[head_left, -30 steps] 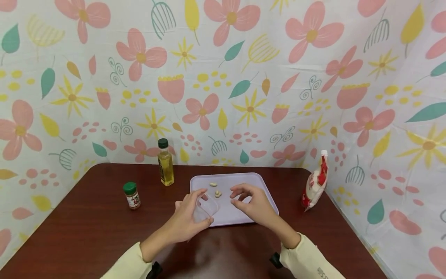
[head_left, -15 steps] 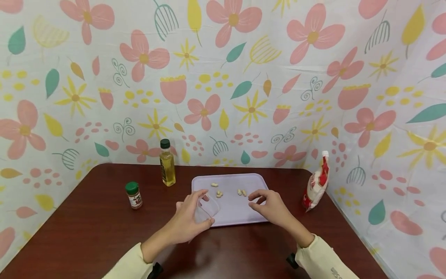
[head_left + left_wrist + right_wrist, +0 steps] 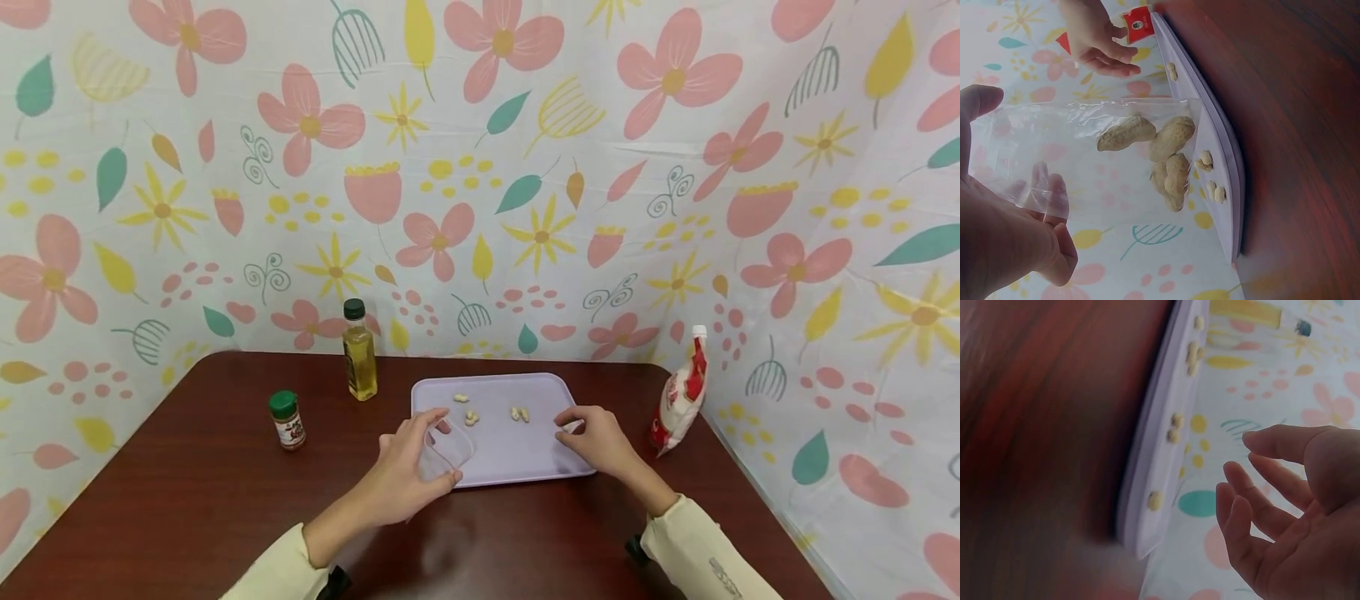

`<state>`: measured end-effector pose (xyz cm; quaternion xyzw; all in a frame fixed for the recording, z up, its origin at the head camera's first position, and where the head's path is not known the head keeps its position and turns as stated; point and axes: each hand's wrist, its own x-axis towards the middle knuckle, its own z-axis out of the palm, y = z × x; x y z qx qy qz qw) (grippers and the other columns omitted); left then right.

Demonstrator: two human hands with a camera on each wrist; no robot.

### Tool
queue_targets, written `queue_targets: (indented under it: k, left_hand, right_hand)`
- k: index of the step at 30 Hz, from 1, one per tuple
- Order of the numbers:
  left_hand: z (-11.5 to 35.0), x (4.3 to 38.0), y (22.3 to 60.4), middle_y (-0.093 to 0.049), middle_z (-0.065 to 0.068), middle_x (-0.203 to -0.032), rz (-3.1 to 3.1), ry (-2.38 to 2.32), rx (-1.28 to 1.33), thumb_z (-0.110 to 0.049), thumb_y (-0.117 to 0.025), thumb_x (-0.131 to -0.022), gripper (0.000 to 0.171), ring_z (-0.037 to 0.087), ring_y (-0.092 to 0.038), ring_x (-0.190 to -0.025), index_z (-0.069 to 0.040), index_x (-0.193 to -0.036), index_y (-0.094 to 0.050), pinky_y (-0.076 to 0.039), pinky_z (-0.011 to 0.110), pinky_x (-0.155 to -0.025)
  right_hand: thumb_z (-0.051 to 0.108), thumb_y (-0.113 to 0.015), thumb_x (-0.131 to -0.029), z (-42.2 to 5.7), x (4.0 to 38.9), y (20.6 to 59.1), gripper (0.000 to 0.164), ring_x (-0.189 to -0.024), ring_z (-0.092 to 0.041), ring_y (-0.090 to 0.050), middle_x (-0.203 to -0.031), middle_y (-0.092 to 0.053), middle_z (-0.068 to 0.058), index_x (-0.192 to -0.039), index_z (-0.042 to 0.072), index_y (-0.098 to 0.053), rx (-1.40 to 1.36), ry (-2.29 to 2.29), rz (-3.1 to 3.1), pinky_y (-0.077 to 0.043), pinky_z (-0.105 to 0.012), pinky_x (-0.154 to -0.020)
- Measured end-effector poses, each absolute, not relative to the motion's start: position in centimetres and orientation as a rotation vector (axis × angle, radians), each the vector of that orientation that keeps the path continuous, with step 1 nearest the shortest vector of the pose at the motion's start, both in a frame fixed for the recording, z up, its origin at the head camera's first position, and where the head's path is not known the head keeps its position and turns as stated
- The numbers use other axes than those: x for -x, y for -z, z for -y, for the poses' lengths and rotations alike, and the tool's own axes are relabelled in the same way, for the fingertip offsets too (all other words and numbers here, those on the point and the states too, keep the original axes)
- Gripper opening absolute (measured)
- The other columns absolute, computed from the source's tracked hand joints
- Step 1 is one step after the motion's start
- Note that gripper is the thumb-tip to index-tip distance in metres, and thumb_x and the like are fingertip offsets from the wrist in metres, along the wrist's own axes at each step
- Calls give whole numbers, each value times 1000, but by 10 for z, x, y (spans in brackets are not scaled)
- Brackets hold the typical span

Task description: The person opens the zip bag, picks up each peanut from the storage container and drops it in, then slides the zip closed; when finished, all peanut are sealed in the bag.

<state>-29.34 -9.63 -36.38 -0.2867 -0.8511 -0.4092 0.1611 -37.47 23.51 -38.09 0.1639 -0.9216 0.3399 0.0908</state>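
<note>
My left hand (image 3: 412,471) holds a clear plastic bag (image 3: 1085,162) by its mouth, thumb and fingers spread wide at the rim. Several peanuts (image 3: 1125,134) lie in the bottom of the bag, visible in the left wrist view. On the lilac tray (image 3: 510,462), more unshelled peanuts (image 3: 520,413) lie in small groups. Above the tray's right side is my right hand (image 3: 603,440), its fingers bent loosely, thumb and fingertips apart in the right wrist view. Nearest to it, a single peanut (image 3: 1154,500) rests near the tray's end.
An oil bottle (image 3: 360,358) with a dark cap stands behind the tray's left side. Farther left is a green-capped spice jar (image 3: 288,421). A red and white pouch (image 3: 681,396) stands right of the tray. Flowered cloth hangs behind the brown table (image 3: 187,467).
My right hand has moved from the tray's middle to its right side, uncovering a pair of peanuts. The left hand keeps holding the bag in the same place.
</note>
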Motion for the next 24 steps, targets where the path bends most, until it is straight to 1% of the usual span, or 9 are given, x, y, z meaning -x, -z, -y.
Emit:
queue_targets:
  k: [3, 7, 9, 11, 13, 16, 20, 24]
  left_hand:
    - [96, 293, 364, -55, -1, -119, 2437, 1175, 820, -25, -80, -79, 75, 12, -50, -103, -11, -142, -41, -24, 41, -79]
    - [97, 293, 365, -55, 1, -120, 2446, 1186, 815, -26, -79, -80, 74, 13, -50, -102, -11, -142, -41, -24, 42, -80]
    - [98, 293, 365, -56, 3, -119, 2446, 1189, 817, -26, -79, -80, 74, 15, -51, -102, -11, -142, -41, -24, 42, -80]
    - [98, 293, 366, -56, 3, -119, 2444, 1186, 819, -26, -79, -80, 74, 16, -51, -103, -11, -142, -41, -24, 42, -80]
    - [98, 293, 367, -56, 3, -120, 2446, 1185, 831, -26, -80, -80, 75, 17, -52, -104, -11, -142, -41, -24, 42, -80]
    - [97, 293, 367, -55, 0, -119, 2447, 1178, 830, -26, -80, -80, 75, 16, -51, -104, -11, -142, -41, -24, 41, -80]
    - [97, 292, 366, -55, -2, -119, 2450, 1186, 824, -26, -80, -80, 75, 15, -51, -104, -12, -142, -41, -24, 41, -80]
    - [97, 291, 365, -55, -1, -119, 2467, 1185, 829, -28, -79, -81, 76, 16, -51, -104, -11, -143, -40, -24, 42, -80]
  right_hand:
    - [5, -76, -82, -239, 383, 384, 15, -76, -22, -64, -93, -73, -7, -96, 3, -76, -449, -962, 2761, -50, -31, -63]
    - [9, -76, -82, -243, 393, 389, 15, -90, -29, -64, -96, -73, -7, -97, 5, -76, -402, -907, 2812, -50, -44, -75]
    - [12, -76, -83, -245, 397, 391, 16, -96, -32, -63, -97, -73, -7, -97, 5, -76, -374, -897, 2843, -49, -48, -79]
    - [13, -76, -83, -246, 400, 393, 16, -97, -32, -62, -97, -73, -8, -98, 5, -76, -344, -887, 2868, -49, -49, -80]
    - [13, -76, -82, -247, 403, 394, 16, -94, -31, -63, -97, -73, -9, -97, 5, -75, -305, -892, 2878, -50, -47, -78]
    - [14, -77, -82, -246, 407, 395, 16, -91, -26, -64, -98, -73, -9, -96, 6, -76, -270, -882, 2900, -51, -44, -74]
    - [16, -76, -83, -244, 411, 395, 17, -90, -24, -66, -101, -72, -9, -98, 7, -75, -235, -854, 2940, -52, -44, -72]
    - [16, -76, -83, -243, 414, 396, 17, -86, -22, -65, -99, -72, -7, -98, 7, -75, -197, -829, 2966, -51, -43, -69]
